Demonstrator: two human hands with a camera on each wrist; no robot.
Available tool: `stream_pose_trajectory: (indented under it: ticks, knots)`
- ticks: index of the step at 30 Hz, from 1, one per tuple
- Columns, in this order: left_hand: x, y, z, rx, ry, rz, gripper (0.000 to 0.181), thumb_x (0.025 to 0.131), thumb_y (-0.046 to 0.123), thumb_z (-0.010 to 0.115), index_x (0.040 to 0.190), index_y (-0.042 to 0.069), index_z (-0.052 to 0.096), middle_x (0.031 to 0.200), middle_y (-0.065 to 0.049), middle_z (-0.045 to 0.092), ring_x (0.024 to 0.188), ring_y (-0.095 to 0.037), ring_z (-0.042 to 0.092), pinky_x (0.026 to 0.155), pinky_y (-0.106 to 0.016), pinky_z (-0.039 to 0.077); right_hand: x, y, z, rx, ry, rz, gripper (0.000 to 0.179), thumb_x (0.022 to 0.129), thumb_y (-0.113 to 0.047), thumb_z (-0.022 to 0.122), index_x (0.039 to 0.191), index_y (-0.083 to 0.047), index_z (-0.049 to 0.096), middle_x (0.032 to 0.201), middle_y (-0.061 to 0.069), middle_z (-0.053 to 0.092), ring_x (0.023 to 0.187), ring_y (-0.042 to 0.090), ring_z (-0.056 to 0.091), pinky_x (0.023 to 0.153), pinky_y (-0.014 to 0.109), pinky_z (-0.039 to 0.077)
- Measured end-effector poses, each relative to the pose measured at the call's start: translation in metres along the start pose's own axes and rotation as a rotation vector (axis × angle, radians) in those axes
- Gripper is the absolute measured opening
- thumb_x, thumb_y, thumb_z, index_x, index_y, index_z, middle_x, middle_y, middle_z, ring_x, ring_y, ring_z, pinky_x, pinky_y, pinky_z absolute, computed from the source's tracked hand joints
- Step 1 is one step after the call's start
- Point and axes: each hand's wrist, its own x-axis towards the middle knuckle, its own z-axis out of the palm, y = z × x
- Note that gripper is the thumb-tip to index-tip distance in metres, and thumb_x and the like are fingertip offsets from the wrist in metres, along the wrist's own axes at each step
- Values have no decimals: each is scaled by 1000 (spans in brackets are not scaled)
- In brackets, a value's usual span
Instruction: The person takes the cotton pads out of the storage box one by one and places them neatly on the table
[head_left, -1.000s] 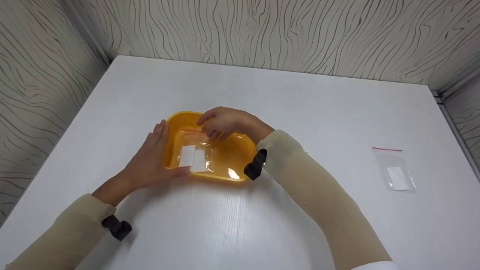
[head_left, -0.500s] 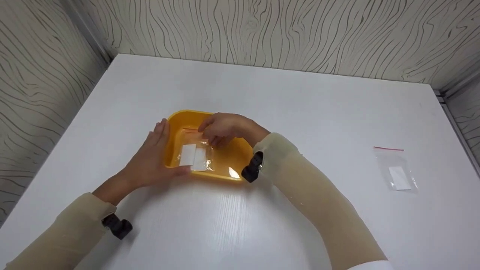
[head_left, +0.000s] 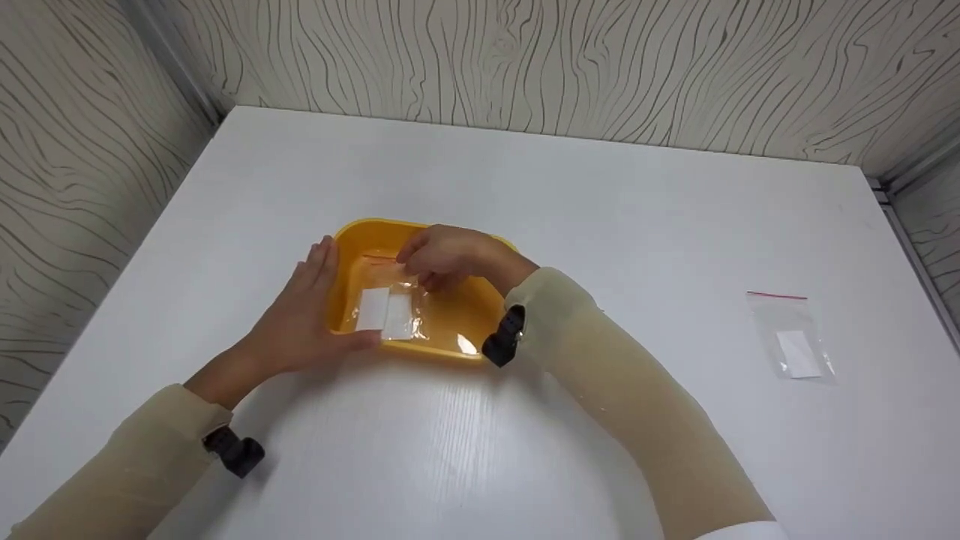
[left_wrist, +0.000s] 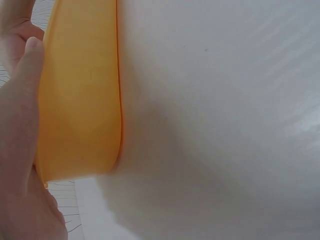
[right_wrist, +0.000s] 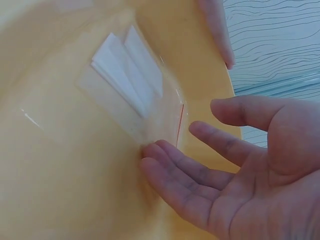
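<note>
In the head view, a yellow plastic basin point(head_left: 457, 322) stands on the white table left of the middle. My left hand point(head_left: 296, 322) rests against its left near corner, fingers straight along the left side and thumb along the near rim. Inside lie clear zip bags point(head_left: 401, 285) with white paper pieces point(head_left: 373, 309); they overlap, so I cannot tell how many. My right hand point(head_left: 450, 259) reaches into the basin. From the right wrist view, its fingertips point(right_wrist: 152, 170) touch the bag near the red zip line, while the thumb stands apart from the fingers.
Another clear zip bag point(head_left: 791, 337) with a red strip and a white paper piece lies on the table point(head_left: 637, 217) at the right. A wall with a wood-grain pattern point(head_left: 525, 67) rises behind the table's far edge.
My right hand has lowered further into the basin and reached the bags. My left hand stays at the basin's corner, and the bag at the right lies unmoved.
</note>
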Motion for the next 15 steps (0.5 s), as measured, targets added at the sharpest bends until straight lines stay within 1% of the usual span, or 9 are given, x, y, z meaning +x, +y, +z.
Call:
stream_pose_trajectory:
  ticks: [6,11,15]
  knots:
    - [1,0,0,3,-1,-8,132,82,67,72,160,-2,-8,170,-16,-10,156,-34,-8,125,-54,4,0,-2,1,35,20,3,38,102,-17,60,138,-5,60,105,12,59,87,23,58,97,38,55]
    - [0,0,1,2,-2,-9,131,82,67,72,160,-2,-8,170,-16,-10,156,-34,-8,125,-54,4,1,-2,2,25,38,3,34,102,-19,62,134,-7,62,112,14,61,88,22,59,95,34,56]
    - [1,0,1,-2,1,-2,131,82,66,72,160,-2,-8,170,-16,-9,156,-34,-8,125,-54,5,2,-2,2,28,51,-8,35,102,-20,61,134,-5,61,113,14,61,89,23,60,94,34,56]
